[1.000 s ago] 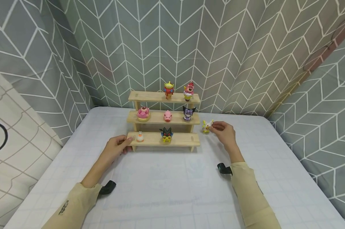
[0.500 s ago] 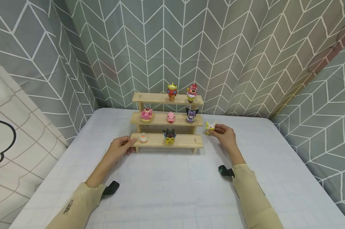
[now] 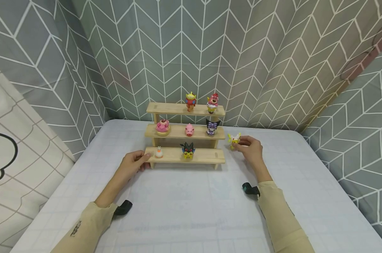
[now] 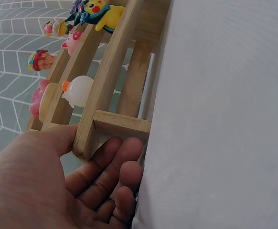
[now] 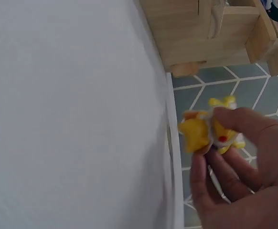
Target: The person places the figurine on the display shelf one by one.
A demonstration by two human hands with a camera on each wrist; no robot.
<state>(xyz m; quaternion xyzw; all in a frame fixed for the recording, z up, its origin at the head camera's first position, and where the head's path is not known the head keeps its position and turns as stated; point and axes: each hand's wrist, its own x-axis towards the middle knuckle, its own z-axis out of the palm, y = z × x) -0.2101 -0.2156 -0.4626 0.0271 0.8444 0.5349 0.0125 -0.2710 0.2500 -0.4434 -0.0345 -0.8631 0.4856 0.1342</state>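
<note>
A three-tier wooden display shelf point(image 3: 173, 154) stands on the table. My left hand point(image 3: 132, 163) grips the left end of its lowest tier, thumb on top and fingers curled underneath, as the left wrist view shows. To the right of the shelf, my right hand point(image 3: 250, 149) pinches a small yellow-and-white figurine point(image 5: 196, 133) between thumb and fingers. Whether its base touches the table I cannot tell. On the lowest tier stand a white duck-like figurine point(image 4: 79, 90) with an orange beak and a yellow figurine point(image 3: 188, 151) with a dark hood.
The middle tier bears a pink bear figurine point(image 3: 162, 127), a pink pig point(image 3: 189, 130) and a black-and-purple figurine point(image 3: 211, 127). On the top tier are a red-and-yellow figurine point(image 3: 190, 102) and a pink bear point(image 3: 212, 103) in a red hat. A patterned curtain point(image 3: 178, 52) hangs behind the white-covered table point(image 3: 184, 211).
The figurine in my right hand has turned from tilted to more upright, facing forward. My left hand stays on the shelf. The whole head view has shifted slightly.
</note>
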